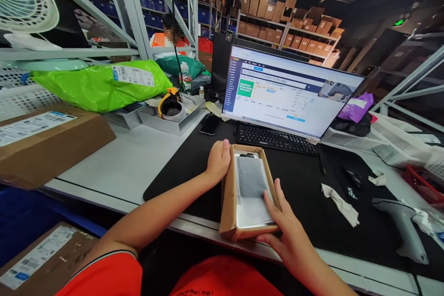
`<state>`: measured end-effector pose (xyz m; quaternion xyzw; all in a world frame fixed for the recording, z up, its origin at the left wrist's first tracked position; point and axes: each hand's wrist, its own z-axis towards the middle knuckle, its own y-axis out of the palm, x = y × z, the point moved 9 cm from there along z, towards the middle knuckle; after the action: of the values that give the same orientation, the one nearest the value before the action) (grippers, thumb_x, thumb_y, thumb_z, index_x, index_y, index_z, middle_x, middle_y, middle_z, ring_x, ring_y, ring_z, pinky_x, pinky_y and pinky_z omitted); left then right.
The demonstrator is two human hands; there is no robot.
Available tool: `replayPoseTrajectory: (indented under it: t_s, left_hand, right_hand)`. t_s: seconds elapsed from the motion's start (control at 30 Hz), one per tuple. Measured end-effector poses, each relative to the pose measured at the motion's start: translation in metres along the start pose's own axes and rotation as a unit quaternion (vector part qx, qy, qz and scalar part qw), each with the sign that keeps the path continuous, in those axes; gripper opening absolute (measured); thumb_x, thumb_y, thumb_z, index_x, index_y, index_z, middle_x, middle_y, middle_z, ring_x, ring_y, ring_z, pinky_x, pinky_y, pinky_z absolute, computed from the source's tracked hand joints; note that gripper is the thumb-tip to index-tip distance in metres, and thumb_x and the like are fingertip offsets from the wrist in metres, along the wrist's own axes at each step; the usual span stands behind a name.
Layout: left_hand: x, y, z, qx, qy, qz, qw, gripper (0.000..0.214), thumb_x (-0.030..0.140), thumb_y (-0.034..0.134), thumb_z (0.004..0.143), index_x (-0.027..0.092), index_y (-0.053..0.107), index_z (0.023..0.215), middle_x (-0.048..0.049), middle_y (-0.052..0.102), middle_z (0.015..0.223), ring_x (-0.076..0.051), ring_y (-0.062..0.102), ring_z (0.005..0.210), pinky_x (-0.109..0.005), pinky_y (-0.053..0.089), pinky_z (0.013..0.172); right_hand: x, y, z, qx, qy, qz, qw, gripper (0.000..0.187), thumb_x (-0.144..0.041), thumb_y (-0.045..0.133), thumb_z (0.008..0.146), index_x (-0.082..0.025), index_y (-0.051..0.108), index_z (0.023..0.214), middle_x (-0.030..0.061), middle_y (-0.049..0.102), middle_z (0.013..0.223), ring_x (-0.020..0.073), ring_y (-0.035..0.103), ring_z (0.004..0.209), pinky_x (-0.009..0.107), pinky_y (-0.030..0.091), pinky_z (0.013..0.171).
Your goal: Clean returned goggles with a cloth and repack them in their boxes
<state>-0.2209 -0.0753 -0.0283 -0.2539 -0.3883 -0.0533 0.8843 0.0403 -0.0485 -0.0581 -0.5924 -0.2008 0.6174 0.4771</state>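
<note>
An opened cardboard box rests near the front edge of the desk, tilted slightly toward me. Inside it lies a flat item in a translucent sleeve, dark in its upper part and white below; its kind I cannot make out. My left hand is wrapped round the box's far left corner, thumb on top. At the right side, my right hand has its fingers spread, with fingertips on the sleeve and the thumb by the box's near edge.
Behind the box stand a keyboard and a monitor. A phone lies left of them. Rightward are a barcode scanner, a mouse and crumpled paper. Parcels, including a green bag and a brown carton, sit left.
</note>
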Motion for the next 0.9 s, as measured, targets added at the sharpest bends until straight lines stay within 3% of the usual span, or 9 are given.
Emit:
replayPoseTrajectory:
  t_s: [0.13, 0.3, 0.43, 0.5, 0.57, 0.67, 0.77, 0.83, 0.9]
  left_hand:
    - [0.040, -0.023, -0.005, -0.014, 0.058, 0.014, 0.998, 0.056, 0.052, 0.019, 0.100, 0.024, 0.054, 0.066, -0.0089, 0.068, 0.082, -0.026, 0.060, 0.091, -0.043, 0.048, 0.089]
    - [0.110, -0.043, -0.025, -0.058, 0.188, 0.087, 0.977, 0.035, 0.056, 0.056, 0.080, 0.021, 0.057, 0.082, -0.0109, 0.067, 0.102, -0.030, 0.057, 0.102, -0.047, 0.047, 0.093]
    - [0.122, -0.033, -0.034, -0.134, 0.126, 0.190, 0.964, 0.035, 0.050, 0.063, 0.079, 0.022, 0.055, 0.098, -0.0080, 0.065, 0.104, -0.029, 0.061, 0.095, -0.043, 0.050, 0.079]
    - [0.131, -0.029, -0.035, -0.142, 0.114, 0.226, 0.957, 0.036, 0.053, 0.063, 0.080, 0.023, 0.053, 0.096, -0.0065, 0.064, 0.098, -0.029, 0.061, 0.089, -0.042, 0.049, 0.074]
    - [0.140, -0.026, -0.034, -0.141, 0.115, 0.257, 0.949, 0.037, 0.056, 0.064, 0.080, 0.023, 0.052, 0.093, -0.0062, 0.063, 0.094, -0.029, 0.061, 0.087, -0.043, 0.049, 0.073]
    - [0.138, -0.021, -0.032, -0.158, 0.123, 0.244, 0.949, 0.043, 0.059, 0.064, 0.081, 0.022, 0.055, 0.101, -0.0079, 0.065, 0.100, -0.031, 0.063, 0.094, -0.046, 0.051, 0.083]
    - [0.113, -0.027, -0.034, -0.145, 0.123, 0.130, 0.973, 0.073, 0.066, 0.061, 0.082, 0.020, 0.045, 0.136, -0.0168, 0.052, 0.140, -0.037, 0.049, 0.131, -0.055, 0.039, 0.110]
    - [0.081, -0.033, -0.040, -0.119, 0.059, 0.014, 0.991, 0.092, 0.074, 0.054, 0.082, 0.020, 0.024, 0.151, -0.0219, 0.032, 0.157, -0.038, 0.037, 0.144, -0.059, 0.032, 0.116]
    - [0.053, -0.015, -0.056, -0.196, -0.035, -0.107, 0.974, 0.115, 0.085, 0.054, 0.074, 0.019, 0.009, 0.156, -0.0279, 0.018, 0.162, -0.043, 0.036, 0.144, -0.064, 0.034, 0.113]
  right_hand:
    - [0.024, -0.020, -0.008, -0.044, 0.026, 0.088, 0.995, 0.106, -0.026, 0.073, 0.087, -0.038, -0.002, 0.161, 0.0059, -0.002, 0.171, 0.0277, 0.005, 0.156, 0.050, 0.021, 0.124]
    - [0.068, -0.045, -0.014, -0.185, 0.051, 0.180, 0.965, 0.099, -0.044, 0.068, 0.091, -0.031, -0.001, 0.161, 0.0047, 0.000, 0.170, 0.0249, 0.007, 0.156, 0.046, 0.010, 0.126]
    - [0.071, -0.059, -0.010, -0.281, 0.088, 0.356, 0.887, 0.108, -0.063, 0.065, 0.086, -0.024, -0.003, 0.161, 0.0109, 0.018, 0.169, 0.0274, 0.023, 0.154, 0.048, 0.021, 0.123]
    - [0.065, -0.066, 0.003, -0.253, 0.118, 0.368, 0.887, 0.109, -0.075, 0.053, 0.087, -0.022, -0.010, 0.160, 0.0125, 0.013, 0.170, 0.0281, 0.019, 0.155, 0.051, 0.021, 0.123]
    - [0.056, -0.063, 0.015, -0.229, 0.140, 0.303, 0.914, 0.127, -0.080, 0.060, 0.078, -0.019, -0.016, 0.159, 0.0149, 0.005, 0.170, 0.0313, 0.010, 0.156, 0.052, 0.014, 0.124]
    - [0.047, -0.052, 0.023, -0.200, 0.173, 0.234, 0.936, 0.148, -0.068, 0.084, 0.060, -0.017, -0.012, 0.161, 0.0175, 0.005, 0.169, 0.0364, 0.010, 0.156, 0.053, 0.010, 0.125]
    - [0.051, -0.045, 0.020, -0.137, 0.193, 0.362, 0.902, 0.138, -0.061, 0.084, 0.064, -0.020, -0.003, 0.162, 0.0182, 0.029, 0.163, 0.0348, 0.036, 0.147, 0.052, 0.026, 0.122]
    - [0.061, -0.045, 0.018, -0.071, 0.187, 0.443, 0.874, 0.130, -0.060, 0.081, 0.068, -0.022, 0.001, 0.162, 0.0170, 0.041, 0.157, 0.0332, 0.049, 0.138, 0.052, 0.036, 0.117]
    - [0.073, -0.047, 0.019, -0.002, 0.167, 0.469, 0.867, 0.120, -0.061, 0.076, 0.073, -0.023, 0.006, 0.162, 0.0162, 0.046, 0.154, 0.0333, 0.052, 0.136, 0.052, 0.041, 0.112]
